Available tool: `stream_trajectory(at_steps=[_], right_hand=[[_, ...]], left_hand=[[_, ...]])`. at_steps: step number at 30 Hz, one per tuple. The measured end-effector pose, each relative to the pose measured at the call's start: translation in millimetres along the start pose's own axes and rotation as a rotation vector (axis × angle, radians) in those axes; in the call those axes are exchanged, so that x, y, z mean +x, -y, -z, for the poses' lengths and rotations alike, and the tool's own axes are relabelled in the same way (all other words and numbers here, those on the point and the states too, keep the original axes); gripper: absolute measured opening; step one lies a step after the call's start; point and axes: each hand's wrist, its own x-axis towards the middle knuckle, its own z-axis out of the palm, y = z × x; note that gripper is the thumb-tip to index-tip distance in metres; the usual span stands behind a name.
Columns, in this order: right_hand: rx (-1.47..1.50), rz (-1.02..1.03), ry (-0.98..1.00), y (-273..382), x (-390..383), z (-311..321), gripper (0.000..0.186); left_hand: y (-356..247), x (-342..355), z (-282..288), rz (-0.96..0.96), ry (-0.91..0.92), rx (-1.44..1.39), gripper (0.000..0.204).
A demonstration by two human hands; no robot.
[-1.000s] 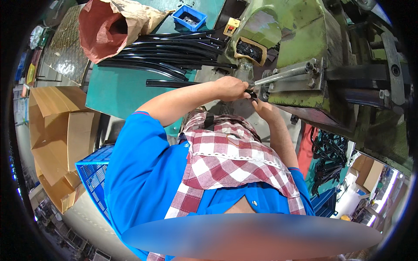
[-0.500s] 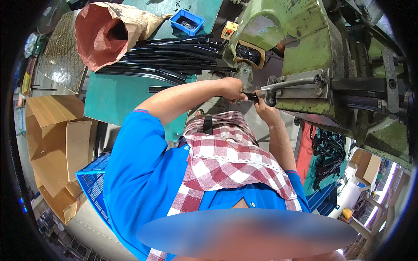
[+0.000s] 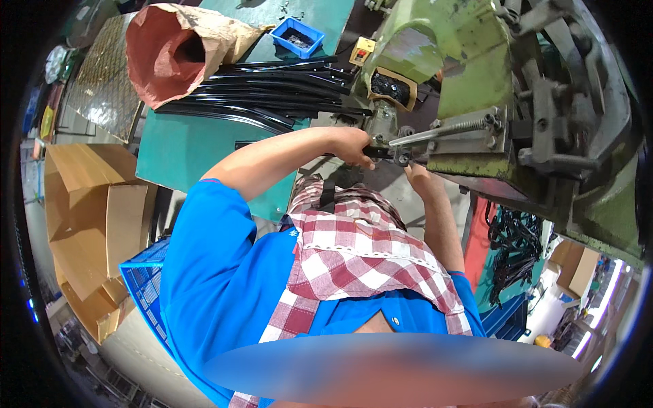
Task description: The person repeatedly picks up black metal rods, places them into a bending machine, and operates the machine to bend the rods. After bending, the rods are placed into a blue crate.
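My left hand (image 3: 355, 148) is closed on a long black strip (image 3: 381, 152), whose end lies in a steel fixture (image 3: 401, 155) on the green machine (image 3: 469, 75). Just below that fixture is my right hand (image 3: 418, 178), fingers curled upward and partly hidden by the metal; what they grip cannot be made out. A silver spring rod (image 3: 442, 130) runs above the fixture. Behind my left forearm, many similar black strips (image 3: 252, 95) lie on a green table (image 3: 170, 146).
A paper sack (image 3: 153, 61), blue bin (image 3: 298, 37), yellow switch box (image 3: 362, 52) and small carton (image 3: 389, 88) stand behind. Cardboard boxes (image 3: 81, 224) and a blue crate (image 3: 141, 285) are left. Black pieces (image 3: 510, 245) hang at right beside the machine's lower edge.
My left hand has moved slightly left and down, and my right hand's fingertips have become more hidden under the fixture. The machine's dark linkage at upper right has shifted position since half a second ago.
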Motion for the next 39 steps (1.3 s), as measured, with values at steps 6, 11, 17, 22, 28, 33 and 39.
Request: stream_trajectory(at_steps=[6, 11, 17, 22, 28, 33, 39], right_hand=[[0.034, -0.233, 0.289, 4, 6, 36, 0.040], [0.133, -0.184, 0.085, 22, -17, 70, 0.031], [-0.011, -0.133, -0.050, 16, -51, 88, 0.028], [-0.062, -0.204, -0.179, 33, -59, 104, 0.021], [-0.140, -0.449, -0.413, 48, -82, 115, 0.037], [0.151, -0.721, -0.863, 78, -104, 130, 0.066], [1.488, -0.968, -1.387, 102, -128, 164, 0.036]], left_hand=[[-2, -8, -11, -0.100, 0.130, -0.504, 0.034], [8, 3, -58, -0.098, 0.264, -0.725, 0.028], [28, 3, -111, -0.120, 0.356, -0.771, 0.023], [-4, -28, -120, -0.144, 0.132, -0.607, 0.027], [-26, -22, -154, -0.299, -0.191, -0.286, 0.023], [-35, -16, -172, -0.484, -0.228, -0.172, 0.028], [-30, 17, -165, -0.638, -0.156, 0.017, 0.019]])
